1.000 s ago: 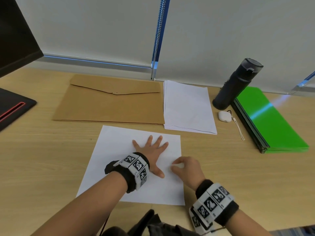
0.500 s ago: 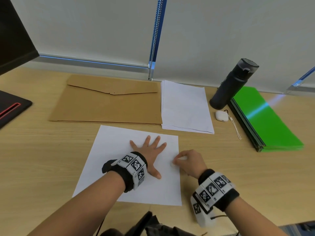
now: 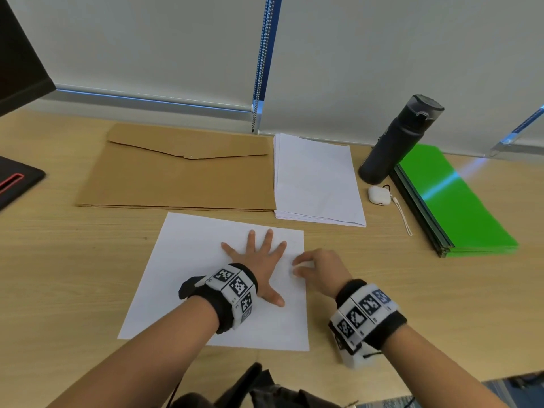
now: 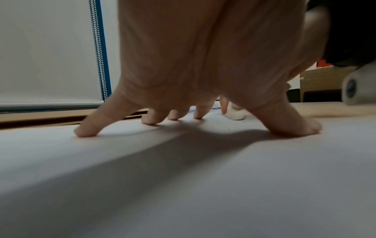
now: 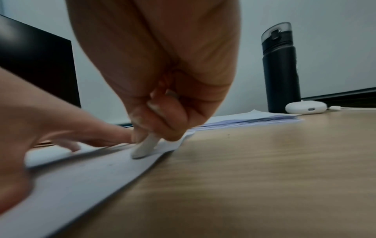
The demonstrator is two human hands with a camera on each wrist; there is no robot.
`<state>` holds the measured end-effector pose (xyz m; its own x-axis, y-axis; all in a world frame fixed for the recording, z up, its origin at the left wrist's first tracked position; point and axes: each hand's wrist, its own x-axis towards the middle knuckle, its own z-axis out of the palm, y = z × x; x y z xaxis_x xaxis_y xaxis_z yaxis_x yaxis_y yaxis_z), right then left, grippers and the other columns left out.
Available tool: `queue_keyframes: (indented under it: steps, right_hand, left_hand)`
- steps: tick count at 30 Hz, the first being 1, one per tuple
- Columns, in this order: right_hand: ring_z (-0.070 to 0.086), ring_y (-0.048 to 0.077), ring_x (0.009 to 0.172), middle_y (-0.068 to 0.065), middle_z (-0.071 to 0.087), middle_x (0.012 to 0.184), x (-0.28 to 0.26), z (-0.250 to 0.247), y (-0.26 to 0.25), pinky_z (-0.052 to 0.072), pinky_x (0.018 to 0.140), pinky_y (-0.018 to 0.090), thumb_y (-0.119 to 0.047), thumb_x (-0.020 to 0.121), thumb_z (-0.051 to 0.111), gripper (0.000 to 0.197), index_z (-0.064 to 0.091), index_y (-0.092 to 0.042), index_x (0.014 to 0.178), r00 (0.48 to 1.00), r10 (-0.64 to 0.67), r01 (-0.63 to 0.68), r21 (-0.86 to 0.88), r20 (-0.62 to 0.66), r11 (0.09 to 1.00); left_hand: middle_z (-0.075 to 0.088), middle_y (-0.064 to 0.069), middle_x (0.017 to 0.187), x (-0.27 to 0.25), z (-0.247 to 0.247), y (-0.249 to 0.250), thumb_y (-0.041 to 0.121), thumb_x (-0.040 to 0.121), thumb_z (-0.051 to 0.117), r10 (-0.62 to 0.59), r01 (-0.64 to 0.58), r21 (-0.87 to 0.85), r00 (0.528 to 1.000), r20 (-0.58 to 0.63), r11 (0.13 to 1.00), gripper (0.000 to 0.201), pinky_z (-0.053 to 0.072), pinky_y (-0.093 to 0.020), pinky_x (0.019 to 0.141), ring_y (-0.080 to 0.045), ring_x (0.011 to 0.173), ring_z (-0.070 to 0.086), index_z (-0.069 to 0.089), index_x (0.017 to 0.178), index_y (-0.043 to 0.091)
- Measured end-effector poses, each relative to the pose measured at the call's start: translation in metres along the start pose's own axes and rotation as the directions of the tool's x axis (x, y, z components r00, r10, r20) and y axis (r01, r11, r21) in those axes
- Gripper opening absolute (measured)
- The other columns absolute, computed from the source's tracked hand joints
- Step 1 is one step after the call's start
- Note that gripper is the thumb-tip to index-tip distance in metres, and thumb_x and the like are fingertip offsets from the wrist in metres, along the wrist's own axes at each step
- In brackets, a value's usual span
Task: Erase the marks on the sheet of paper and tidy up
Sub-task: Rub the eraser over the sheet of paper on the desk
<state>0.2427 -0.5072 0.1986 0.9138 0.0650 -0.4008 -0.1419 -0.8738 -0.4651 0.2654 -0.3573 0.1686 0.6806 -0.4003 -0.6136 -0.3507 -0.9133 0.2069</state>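
Note:
A white sheet of paper point(image 3: 188, 275) lies on the wooden desk in front of me. My left hand point(image 3: 259, 260) presses flat on it with fingers spread, as the left wrist view point(image 4: 195, 122) also shows. My right hand point(image 3: 312, 269) pinches a small white eraser point(image 5: 145, 147) at the sheet's right edge, its tip touching the paper. From the left wrist view the eraser point(image 4: 236, 114) shows beyond my left fingers. Faint pencil marks are barely visible near it.
Behind the sheet lie a brown envelope point(image 3: 182, 172) and a stack of white paper point(image 3: 318, 181). To the right stand a black bottle point(image 3: 400, 139), a white earbud case point(image 3: 379, 195) with a strap, and green folders point(image 3: 453, 201). A dark monitor point(image 3: 17, 54) is at the far left.
My right hand with the eraser has shifted slightly back and forth at the sheet's right edge. The left hand has stayed pressed on the paper.

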Motion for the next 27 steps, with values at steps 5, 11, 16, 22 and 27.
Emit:
queue_keyframes:
  steps: [5,11,16,22,27]
  right_hand:
    - [0.056,0.016,0.114,0.003,0.064,0.122,-0.01,0.009,0.006,0.035,0.089,0.016,-0.02,0.09,0.058,0.027,0.066,-0.013,0.114,0.999,-0.031,0.03,-0.007,-0.024,1.0]
    - [0.045,-0.001,0.052,-0.009,0.051,0.074,-0.001,-0.005,0.0,0.036,0.039,0.007,-0.02,0.087,0.062,0.022,0.068,-0.011,0.106,0.994,0.024,-0.028,0.034,0.107,0.999]
    - [0.057,0.013,0.074,0.005,0.063,0.096,0.022,0.001,-0.006,0.05,0.055,0.017,-0.018,0.084,0.065,0.021,0.069,-0.009,0.103,0.989,0.102,-0.076,0.221,-0.109,0.972]
    - [0.045,0.0,0.029,-0.005,0.051,0.058,0.0,0.003,-0.004,0.033,0.033,0.009,-0.018,0.084,0.064,0.015,0.069,-0.01,0.096,0.976,0.068,-0.095,0.126,0.208,0.987]
    - [0.047,0.004,0.044,-0.003,0.055,0.064,0.038,-0.003,-0.011,0.035,0.032,0.011,-0.02,0.083,0.066,0.016,0.071,-0.008,0.093,0.979,0.15,-0.103,0.302,-0.139,0.948]
  left_hand:
    - [-0.032,0.0,0.153,-0.001,0.0,0.0,0.061,0.071,0.07,0.001,-0.001,0.002,1.0,0.007,1.0,0.121,0.003,-0.08,0.096,-0.036,0.14,-0.026,-0.018,0.148,0.032]
    - [-0.033,0.001,0.153,0.0,0.002,-0.003,0.063,0.07,0.069,0.007,-0.007,-0.001,1.0,0.006,1.0,0.121,0.001,-0.08,0.096,-0.034,0.14,-0.027,-0.019,0.148,0.032]
    - [-0.033,0.005,0.153,-0.001,0.004,-0.006,0.068,0.068,0.067,-0.004,0.004,-0.008,1.0,-0.01,1.0,0.127,0.0,-0.079,0.097,-0.028,0.142,-0.026,-0.022,0.148,0.022]
    - [-0.033,0.005,0.153,0.0,0.004,-0.006,0.067,0.068,0.068,-0.008,0.008,-0.014,1.0,-0.011,1.0,0.13,0.0,-0.079,0.097,-0.027,0.142,-0.026,-0.023,0.147,0.018]
    - [-0.034,0.005,0.152,0.0,0.004,-0.007,0.068,0.068,0.067,-0.009,0.009,-0.01,1.0,0.004,1.0,0.13,0.0,-0.079,0.097,-0.027,0.142,-0.027,-0.024,0.147,0.019]
